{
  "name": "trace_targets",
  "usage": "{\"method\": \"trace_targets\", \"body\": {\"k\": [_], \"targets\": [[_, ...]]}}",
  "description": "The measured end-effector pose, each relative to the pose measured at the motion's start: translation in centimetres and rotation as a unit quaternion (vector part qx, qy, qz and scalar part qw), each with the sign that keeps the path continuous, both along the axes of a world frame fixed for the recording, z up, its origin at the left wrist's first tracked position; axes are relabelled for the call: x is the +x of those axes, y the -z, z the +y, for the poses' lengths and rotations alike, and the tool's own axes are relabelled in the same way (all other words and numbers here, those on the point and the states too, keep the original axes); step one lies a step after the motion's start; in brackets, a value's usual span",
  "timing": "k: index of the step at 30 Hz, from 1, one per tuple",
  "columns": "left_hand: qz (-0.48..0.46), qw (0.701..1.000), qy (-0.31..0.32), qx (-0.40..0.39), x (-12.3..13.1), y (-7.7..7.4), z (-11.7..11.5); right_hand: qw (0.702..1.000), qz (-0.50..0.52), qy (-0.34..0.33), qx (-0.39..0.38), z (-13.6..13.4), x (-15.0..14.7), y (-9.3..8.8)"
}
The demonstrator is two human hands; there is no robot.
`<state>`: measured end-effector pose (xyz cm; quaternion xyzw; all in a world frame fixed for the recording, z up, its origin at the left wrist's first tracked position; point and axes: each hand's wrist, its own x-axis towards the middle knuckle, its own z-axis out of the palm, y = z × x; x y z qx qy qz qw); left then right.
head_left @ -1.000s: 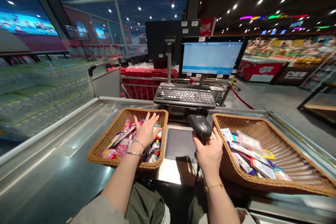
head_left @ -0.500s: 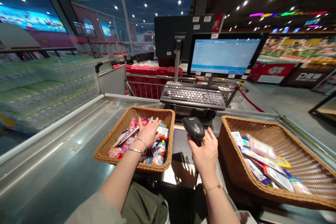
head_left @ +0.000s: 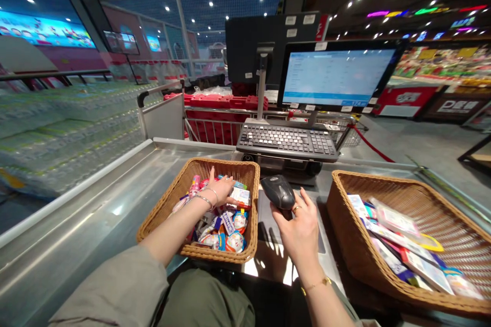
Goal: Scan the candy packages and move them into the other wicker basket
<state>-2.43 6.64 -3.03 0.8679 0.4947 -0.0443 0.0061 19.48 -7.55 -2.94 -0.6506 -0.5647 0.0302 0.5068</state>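
Brown wicker basket sits on the metal counter, left of centre, loaded with small packaged goods. Left hand is inside its rim, palm down, fingers spread wide over the pile; fingertips are partly lost among the packs, so can't tell if they press on anything. White box lies just beside the thumb. Round wrapped pieces in white, blue and orange fill the near right corner, with a narrow purple-and-white pack beside them. Pink pack is at the far left of the pile. Right hand holds a black scanner, narrow grip around the handle, head tilted up and leaning toward the left basket. Scanner is over the dark grey pad, between the two baskets, touching neither. Second wicker basket is on the right, near the right hand but apart from it; flat packs overlap inside, plus a yellow-edged item. Beyond the scanner: black keyboard, then a lit monitor showing a pale blue list, text too small to read. Dark back of another screen stands to its left. Silver bracelets on the left wrist, gold bracelet on the right.
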Motion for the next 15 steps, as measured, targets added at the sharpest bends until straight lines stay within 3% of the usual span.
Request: {"method": "trace_targets", "body": {"k": [8, 15], "targets": [[0.032, 0.999, -0.011, -0.032, 0.2, 1.0, 2.8, 1.0, -0.004, -0.001, 0.004, 0.2, 0.3, 0.3], [0.029, 0.998, -0.006, -0.055, 0.5, 1.6, 3.0, 1.0, -0.014, 0.005, 0.003, 0.3, 0.2, 0.4]]}}
